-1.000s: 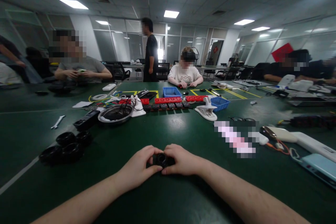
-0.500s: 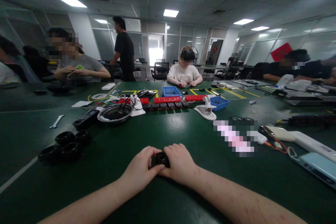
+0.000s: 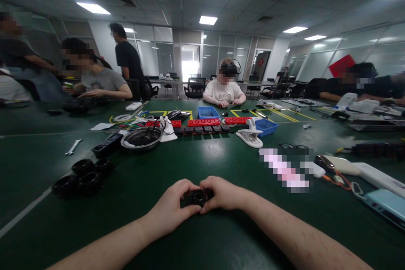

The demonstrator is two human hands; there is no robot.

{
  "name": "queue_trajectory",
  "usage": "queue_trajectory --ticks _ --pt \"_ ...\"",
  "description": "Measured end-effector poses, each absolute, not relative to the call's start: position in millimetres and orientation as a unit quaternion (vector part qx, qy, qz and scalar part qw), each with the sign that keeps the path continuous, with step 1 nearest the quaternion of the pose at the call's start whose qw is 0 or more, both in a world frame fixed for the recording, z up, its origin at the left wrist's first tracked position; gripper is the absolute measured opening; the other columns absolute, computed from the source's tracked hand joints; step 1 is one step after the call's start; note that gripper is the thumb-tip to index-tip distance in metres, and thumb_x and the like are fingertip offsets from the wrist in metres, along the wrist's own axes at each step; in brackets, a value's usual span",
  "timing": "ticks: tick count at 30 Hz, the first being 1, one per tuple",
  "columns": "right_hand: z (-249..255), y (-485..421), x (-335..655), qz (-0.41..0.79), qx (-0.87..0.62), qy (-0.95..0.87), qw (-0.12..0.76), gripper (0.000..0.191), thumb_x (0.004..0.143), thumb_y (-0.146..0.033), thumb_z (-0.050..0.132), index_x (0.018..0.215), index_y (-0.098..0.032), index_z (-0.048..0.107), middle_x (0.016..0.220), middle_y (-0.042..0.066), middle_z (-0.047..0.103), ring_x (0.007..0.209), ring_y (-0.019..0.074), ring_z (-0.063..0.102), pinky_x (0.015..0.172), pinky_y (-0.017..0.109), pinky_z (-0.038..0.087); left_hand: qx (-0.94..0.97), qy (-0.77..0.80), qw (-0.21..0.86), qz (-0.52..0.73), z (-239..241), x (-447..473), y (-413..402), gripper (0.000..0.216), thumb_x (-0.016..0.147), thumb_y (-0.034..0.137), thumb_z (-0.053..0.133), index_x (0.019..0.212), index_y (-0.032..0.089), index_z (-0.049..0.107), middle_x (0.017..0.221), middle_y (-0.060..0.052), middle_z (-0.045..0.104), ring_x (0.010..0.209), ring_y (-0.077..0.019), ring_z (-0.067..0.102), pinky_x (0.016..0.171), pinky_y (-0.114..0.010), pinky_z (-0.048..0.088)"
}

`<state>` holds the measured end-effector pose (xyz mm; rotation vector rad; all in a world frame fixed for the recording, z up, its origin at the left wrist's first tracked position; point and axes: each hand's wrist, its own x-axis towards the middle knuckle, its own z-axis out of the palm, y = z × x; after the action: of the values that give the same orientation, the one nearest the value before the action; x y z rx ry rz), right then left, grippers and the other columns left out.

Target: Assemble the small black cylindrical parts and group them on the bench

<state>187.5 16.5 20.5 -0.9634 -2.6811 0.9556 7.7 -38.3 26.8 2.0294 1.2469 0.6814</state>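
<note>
A small black round part with a hole in its middle rests just above the green table, near its front edge. My left hand grips it from the left with curled fingers. My right hand pinches it from the right, fingers closed over its top. Most of the part is hidden between the two hands.
Several black ring-shaped parts lie at the left, with a wrench beyond. A metal bowl, red and black socket strips, blue bins and a white clip sit mid-table. Chargers and cables lie at right. People sit around; one stands.
My right hand turned a little on the black part and both hands stayed put. The standing person at the back walked to the left.
</note>
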Motion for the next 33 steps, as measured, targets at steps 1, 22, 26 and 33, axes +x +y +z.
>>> queue_trajectory --ticks 1,22,26,33 --pt "19.4 13.5 184.8 0.284 -0.340 -0.894 0.073 0.035 0.059 -0.040 0.072 0.074 -0.015 0.054 0.066 -0.004 0.051 0.059 0.0096 0.046 0.049 0.018 0.031 0.767 0.490 0.315 0.269 25.9 9.4 -39.6 0.018 0.068 0.024 0.063 0.085 0.019 0.057 0.083 0.000 0.054 0.078 -0.0170 0.050 0.066 -0.026 0.039" --pt "19.6 13.9 187.0 0.276 -0.313 -0.901 0.118 0.022 0.060 -0.026 0.072 0.076 -0.015 0.061 0.074 -0.001 0.053 0.074 0.0153 0.049 0.065 0.023 0.036 0.791 0.451 0.271 0.313 21.5 2.9 -39.5 0.029 0.066 0.019 0.066 0.094 0.020 0.059 0.088 0.000 0.054 0.083 -0.0169 0.050 0.072 -0.026 0.039" --pt "8.8 1.7 172.1 0.155 -0.434 -0.877 0.140 0.028 0.060 -0.039 0.069 0.068 -0.016 0.055 0.068 0.000 0.054 0.065 0.0153 0.047 0.056 0.024 0.031 0.739 0.526 0.256 0.334 16.7 7.6 -40.9 0.027 0.063 0.020 0.067 0.089 0.017 0.058 0.082 0.000 0.051 0.073 -0.0161 0.048 0.064 -0.025 0.039" --pt "11.9 -3.6 172.7 0.109 -0.423 -0.889 0.139 0.038 0.064 -0.046 0.063 0.087 -0.017 0.056 0.085 0.006 0.055 0.080 0.0213 0.048 0.068 0.030 0.034 0.739 0.528 0.260 0.327 17.7 4.9 -40.0 0.029 0.063 0.022 0.067 0.090 0.017 0.057 0.080 0.001 0.049 0.068 -0.0142 0.046 0.062 -0.024 0.039"
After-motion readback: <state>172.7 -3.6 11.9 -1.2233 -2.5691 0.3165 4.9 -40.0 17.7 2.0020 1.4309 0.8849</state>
